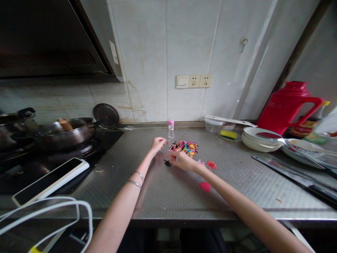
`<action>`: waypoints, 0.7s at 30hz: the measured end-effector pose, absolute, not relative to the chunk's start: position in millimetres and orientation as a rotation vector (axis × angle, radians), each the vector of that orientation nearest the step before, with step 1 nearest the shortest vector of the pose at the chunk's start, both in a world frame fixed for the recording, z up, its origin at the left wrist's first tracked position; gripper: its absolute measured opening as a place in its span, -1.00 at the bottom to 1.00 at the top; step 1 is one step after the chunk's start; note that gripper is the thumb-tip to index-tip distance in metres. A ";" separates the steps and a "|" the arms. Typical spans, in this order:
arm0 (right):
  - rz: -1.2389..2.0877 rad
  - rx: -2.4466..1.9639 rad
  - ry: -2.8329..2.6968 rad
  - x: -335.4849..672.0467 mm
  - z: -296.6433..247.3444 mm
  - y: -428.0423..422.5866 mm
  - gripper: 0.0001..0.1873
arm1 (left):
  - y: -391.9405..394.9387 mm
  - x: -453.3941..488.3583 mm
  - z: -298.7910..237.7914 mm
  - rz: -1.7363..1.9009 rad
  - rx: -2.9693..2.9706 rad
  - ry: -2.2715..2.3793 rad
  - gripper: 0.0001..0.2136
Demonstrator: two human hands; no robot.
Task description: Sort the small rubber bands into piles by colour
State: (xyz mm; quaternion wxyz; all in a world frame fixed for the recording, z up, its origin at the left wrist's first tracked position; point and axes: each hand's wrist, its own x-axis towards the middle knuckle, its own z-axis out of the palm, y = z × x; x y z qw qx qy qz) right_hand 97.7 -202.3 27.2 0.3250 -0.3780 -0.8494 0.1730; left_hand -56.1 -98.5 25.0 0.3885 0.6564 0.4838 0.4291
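A pile of small multicoloured rubber bands [191, 147] lies on the metal counter. My left hand [157, 144] is just left of it, fingers pinched together, with a tiny reddish bit at the fingertips that is too small to name. My right hand [183, 161] reaches over the pile's near edge, thumb and forefinger curved and apart, beside a little heap of black bands [167, 163]. To its right are a red heap of bands [211, 164] and a few pink bands [200, 162], partly hidden by the wrist. Behind the pile stands a clear bottle with a pink cap [171, 129].
A pink scalloped piece [204, 186] lies near my right forearm. On the left are a pan [65, 133] on the stove and a white device [52, 181] with cables. Bowls [260, 140], a knife [295, 179], a yellow sponge [228, 134] and a red thermos [285, 107] occupy the right.
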 end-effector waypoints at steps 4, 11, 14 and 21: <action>0.473 -1.000 -2.223 101.5 25.8 -199.2 -0.65 | -97.2 -54.9 23.3 1.073 1.688 1.259 -0.80; 0.417 -1.124 -2.001 148.7 44.3 -186.9 -0.69 | -91.1 -49.9 14.2 1.036 1.828 1.290 -0.83; 0.323 -1.280 -1.824 186.9 40.1 -176.2 -0.70 | -89.4 -48.7 9.1 0.987 1.975 1.293 -0.87; 0.192 -1.467 -1.560 263.0 6.4 -159.4 -0.66 | -92.7 -52.8 6.7 0.668 2.157 1.141 -0.80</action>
